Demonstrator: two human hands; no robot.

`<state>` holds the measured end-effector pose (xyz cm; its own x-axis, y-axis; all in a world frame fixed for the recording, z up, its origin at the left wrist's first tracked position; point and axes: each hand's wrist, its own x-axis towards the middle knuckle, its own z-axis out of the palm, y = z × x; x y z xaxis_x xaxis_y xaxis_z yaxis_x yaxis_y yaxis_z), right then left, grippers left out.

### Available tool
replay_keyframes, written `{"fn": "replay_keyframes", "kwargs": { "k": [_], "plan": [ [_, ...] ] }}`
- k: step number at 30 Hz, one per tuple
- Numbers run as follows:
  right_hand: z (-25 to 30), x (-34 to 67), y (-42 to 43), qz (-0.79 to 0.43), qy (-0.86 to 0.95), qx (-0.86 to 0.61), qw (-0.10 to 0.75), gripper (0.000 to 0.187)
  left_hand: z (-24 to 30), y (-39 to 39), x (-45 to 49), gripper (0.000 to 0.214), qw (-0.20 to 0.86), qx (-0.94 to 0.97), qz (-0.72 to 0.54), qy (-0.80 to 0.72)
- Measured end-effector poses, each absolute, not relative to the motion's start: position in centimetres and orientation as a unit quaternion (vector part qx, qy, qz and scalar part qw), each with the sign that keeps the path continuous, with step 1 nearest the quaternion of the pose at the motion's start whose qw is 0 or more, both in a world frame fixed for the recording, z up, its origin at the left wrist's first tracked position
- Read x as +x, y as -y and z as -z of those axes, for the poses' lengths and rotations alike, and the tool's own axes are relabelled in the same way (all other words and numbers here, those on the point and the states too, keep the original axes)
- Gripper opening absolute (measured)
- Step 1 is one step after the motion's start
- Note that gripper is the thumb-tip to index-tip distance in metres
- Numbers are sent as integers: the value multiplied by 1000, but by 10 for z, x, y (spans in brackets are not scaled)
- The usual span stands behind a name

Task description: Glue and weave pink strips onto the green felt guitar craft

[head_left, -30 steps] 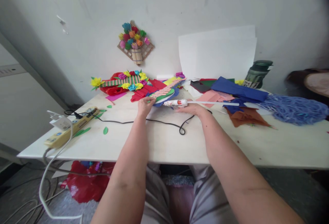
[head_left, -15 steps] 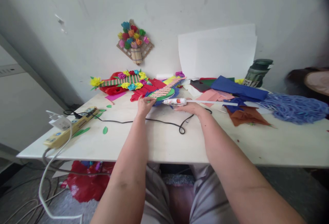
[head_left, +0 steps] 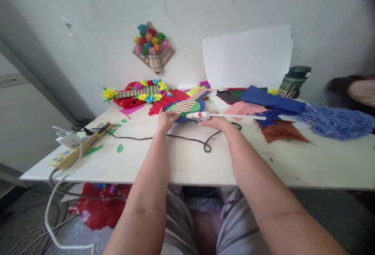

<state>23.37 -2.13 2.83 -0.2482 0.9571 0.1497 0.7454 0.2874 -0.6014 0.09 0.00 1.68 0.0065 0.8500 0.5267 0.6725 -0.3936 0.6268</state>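
Observation:
In front of me lies a guitar-shaped craft (head_left: pixel 191 106) with a green body, a blue border and a lattice of pale pink strips. My left hand (head_left: pixel 167 121) is closed at its near left edge, thumb and fingers pinched together. Whether a small green piece is also between those fingertips is too small to tell. A white glue gun (head_left: pixel 202 116) is gripped in my right hand (head_left: pixel 216 121), its nozzle pointing left along the craft's near edge. From its back a long white glue stick (head_left: pixel 246 117) sticks out to the right.
A finished flower-trimmed guitar craft (head_left: pixel 143 92) lies at the back left. A power strip (head_left: pixel 79 145) and a looping black cord (head_left: pixel 187 139) cross the table. Coloured paper (head_left: pixel 272 100), blue strings (head_left: pixel 340 122) and a dark bottle (head_left: pixel 294 82) are on the right.
The green body and blue border of the craft show more now, the craft having tilted slightly. The glue gun has shifted a little to the left; both hands keep their grip.

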Motion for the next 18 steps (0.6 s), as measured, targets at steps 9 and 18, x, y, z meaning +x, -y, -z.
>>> {"fn": "replay_keyframes", "kwargs": {
  "k": [9, 18],
  "plan": [
    [-40, 247, 29, -184, 757, -558, 286, 29, -17, 2, -1, 14, 105, 711, -441, -537],
    [-42, 236, 35, -257, 802, -490, 227, 29, -19, 2, 0, 14, 115, 711, -424, -549]
  ]
}}
